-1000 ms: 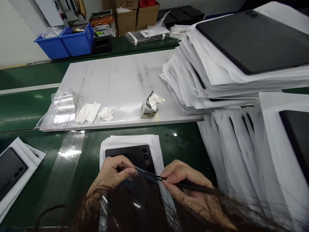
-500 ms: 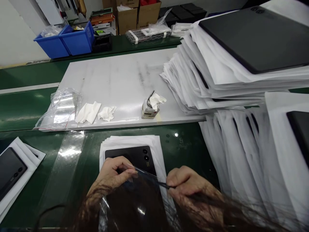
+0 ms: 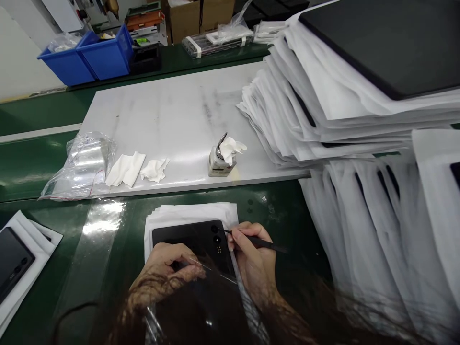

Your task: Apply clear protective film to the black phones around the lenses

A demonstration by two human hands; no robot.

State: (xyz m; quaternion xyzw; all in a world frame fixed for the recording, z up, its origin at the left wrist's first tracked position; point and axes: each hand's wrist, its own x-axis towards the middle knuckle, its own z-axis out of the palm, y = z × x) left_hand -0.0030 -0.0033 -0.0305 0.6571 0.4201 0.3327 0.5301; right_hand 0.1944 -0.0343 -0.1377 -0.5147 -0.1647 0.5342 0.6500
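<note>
1 right hand (image 3: 253, 261), curled, pinches tweezers (image 3: 268, 244)

Nothing could be read with certainty. The label (image 3: 219, 169) on the small container (image 3: 212, 164) near the clock's centre bore print too tiny to make out. The tablet (image 3: 10, 254) between 8 and 9 o'clock had 1 pale mark (image 3: 12, 276) near its lenses (image 3: 24, 261), likewise illegible.
</note>
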